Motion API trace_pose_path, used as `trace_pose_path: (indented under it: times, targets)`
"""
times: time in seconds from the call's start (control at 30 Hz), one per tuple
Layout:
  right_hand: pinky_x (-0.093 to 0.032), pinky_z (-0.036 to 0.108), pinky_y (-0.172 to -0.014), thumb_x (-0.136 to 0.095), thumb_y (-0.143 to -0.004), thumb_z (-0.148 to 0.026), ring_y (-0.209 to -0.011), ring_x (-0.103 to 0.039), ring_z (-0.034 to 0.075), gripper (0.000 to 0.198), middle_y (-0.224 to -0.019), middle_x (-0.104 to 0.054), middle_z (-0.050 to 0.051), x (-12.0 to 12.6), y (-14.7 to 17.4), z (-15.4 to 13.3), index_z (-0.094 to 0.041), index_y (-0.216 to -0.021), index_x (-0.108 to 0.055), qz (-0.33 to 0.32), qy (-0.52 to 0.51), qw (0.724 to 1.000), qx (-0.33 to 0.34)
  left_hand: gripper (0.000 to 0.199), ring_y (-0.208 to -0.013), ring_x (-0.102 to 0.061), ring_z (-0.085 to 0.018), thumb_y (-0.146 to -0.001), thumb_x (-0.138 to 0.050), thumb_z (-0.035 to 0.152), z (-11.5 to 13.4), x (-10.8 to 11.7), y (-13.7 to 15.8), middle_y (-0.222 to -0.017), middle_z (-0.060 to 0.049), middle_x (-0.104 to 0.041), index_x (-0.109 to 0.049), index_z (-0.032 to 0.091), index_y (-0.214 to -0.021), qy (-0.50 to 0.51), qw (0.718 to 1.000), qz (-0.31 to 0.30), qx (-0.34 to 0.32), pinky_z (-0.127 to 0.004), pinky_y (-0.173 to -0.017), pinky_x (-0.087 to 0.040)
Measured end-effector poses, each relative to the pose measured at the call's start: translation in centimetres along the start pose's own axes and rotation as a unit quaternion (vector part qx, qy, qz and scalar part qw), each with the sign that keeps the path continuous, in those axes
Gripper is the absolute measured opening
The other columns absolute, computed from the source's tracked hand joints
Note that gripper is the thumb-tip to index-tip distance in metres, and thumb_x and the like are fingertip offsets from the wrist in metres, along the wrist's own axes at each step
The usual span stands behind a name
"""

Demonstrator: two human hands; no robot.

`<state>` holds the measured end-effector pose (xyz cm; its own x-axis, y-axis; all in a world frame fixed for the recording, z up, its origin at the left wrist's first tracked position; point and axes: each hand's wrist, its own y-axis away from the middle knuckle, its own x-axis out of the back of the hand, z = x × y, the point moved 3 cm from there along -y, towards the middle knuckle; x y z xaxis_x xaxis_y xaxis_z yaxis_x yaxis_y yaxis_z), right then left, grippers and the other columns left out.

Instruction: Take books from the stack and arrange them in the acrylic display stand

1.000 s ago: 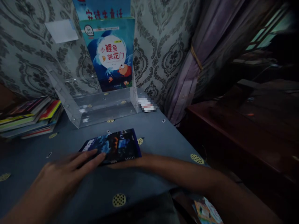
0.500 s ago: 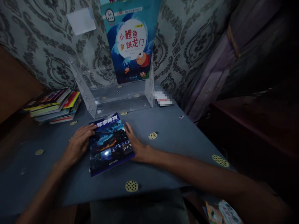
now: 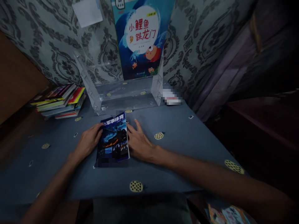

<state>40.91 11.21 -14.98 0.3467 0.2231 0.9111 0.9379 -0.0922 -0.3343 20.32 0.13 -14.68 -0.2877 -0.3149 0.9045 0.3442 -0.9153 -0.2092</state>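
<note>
A dark blue book [image 3: 114, 140] with white Chinese characters and battle pictures on its cover is held between my hands over the front half of the table. My left hand [image 3: 90, 138] has its fingers closed on the book's left edge. On the other side, my right hand [image 3: 141, 141] holds the right edge, some fingers partly hidden by the book and one finger sticking out. The white page edges show along that side. Behind the book stands a clear acrylic rack [image 3: 128, 104], with a picture book [image 3: 142, 40] with a fish on its cover upright in its back tier.
A stack of books [image 3: 62, 102] lies at the left rear of the blue cloth-covered table [image 3: 177, 168]. A blurred-out white item [image 3: 172, 99] sits right of the rack. Patterned fabric [image 3: 63, 46] hangs behind, a purple curtain [image 3: 219, 68] at right.
The book has turned and its cover looks narrower, with the page edges now showing on the right. My right hand's fingers have spread. The whole view has shifted slightly.
</note>
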Motion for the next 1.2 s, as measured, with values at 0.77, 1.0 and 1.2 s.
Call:
trace_pose_path:
  times: [0.77,1.0,1.2]
  targets:
    - [-0.034,0.055,-0.116,-0.047,-0.103,-0.027,-0.137,-0.051,0.028,0.037,-0.141,-0.062,0.016,-1.0,-3.3,6.1,-0.014,-0.136,-0.056,0.011,-0.057,0.992,-0.108,0.044,-0.123,-0.064,-0.031,-0.100,-0.033,0.034,-0.2,-0.9,-1.0,-0.138,-0.012,-0.065,-0.062,0.019,-0.129,-0.047,0.998,0.012,-0.028,-0.048,-0.103,-0.051]
    - [-0.030,0.056,-0.118,-0.051,-0.100,-0.035,-0.138,-0.050,0.031,0.041,-0.142,-0.062,0.015,-0.8,-2.8,6.6,-0.015,-0.136,-0.058,0.013,-0.047,0.989,-0.138,0.043,-0.124,-0.063,-0.030,-0.100,-0.033,0.033,-0.4,-0.8,-1.0,-0.139,-0.011,-0.065,-0.061,0.019,-0.130,-0.063,0.997,0.012,-0.041,-0.047,-0.103,-0.051]
    - [-0.022,0.062,-0.122,-0.061,-0.088,-0.068,-0.152,-0.028,0.038,0.090,-0.162,-0.038,0.017,-0.9,-1.6,6.8,-0.017,-0.157,-0.034,-0.058,-0.075,0.987,-0.128,0.042,-0.123,-0.064,-0.028,-0.100,-0.035,0.031,-0.4,-0.9,-1.0,-0.136,-0.011,-0.066,-0.062,0.019,-0.130,-0.056,0.997,0.017,-0.040,-0.044,-0.103,-0.050]
